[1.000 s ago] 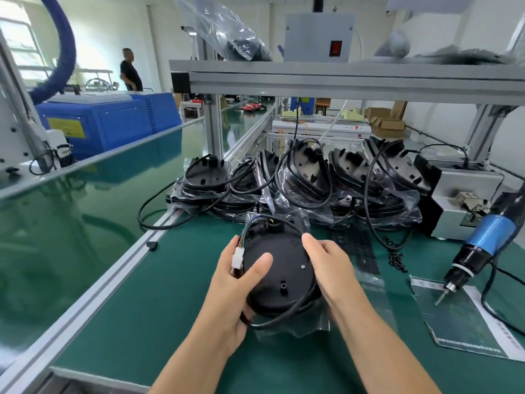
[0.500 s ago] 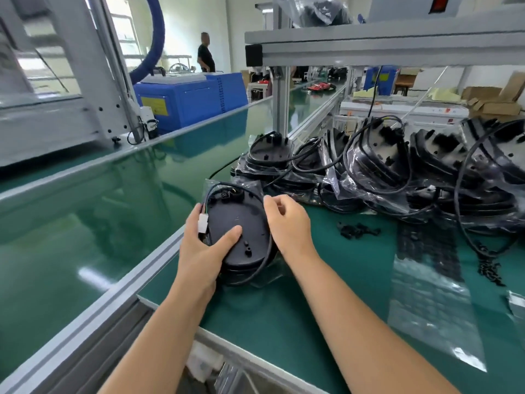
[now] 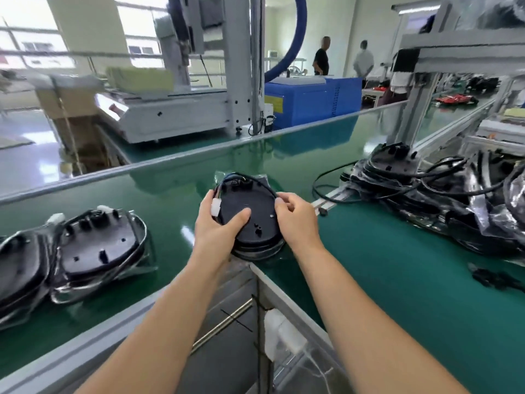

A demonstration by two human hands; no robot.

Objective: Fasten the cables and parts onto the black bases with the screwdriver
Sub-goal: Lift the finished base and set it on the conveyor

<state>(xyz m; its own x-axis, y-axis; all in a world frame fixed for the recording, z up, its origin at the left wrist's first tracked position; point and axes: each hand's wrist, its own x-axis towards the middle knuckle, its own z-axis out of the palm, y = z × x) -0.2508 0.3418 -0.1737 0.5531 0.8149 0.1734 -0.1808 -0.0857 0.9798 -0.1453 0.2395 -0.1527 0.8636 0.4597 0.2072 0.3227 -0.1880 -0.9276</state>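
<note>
No legible writing. Left hand (image 3: pixel 217 226) and right hand (image 3: pixel 295 216) grip the base (image 3: pixel 252 214), now carried left over the conveyor (image 3: pixel 170 194).

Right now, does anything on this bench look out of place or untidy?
Mostly the heap at the right: the bagged black bases lie tilted on one another, and one black cable strays loose onto the conveyor belt. The base held by both hands looks intact, its white connector hanging free.
</note>
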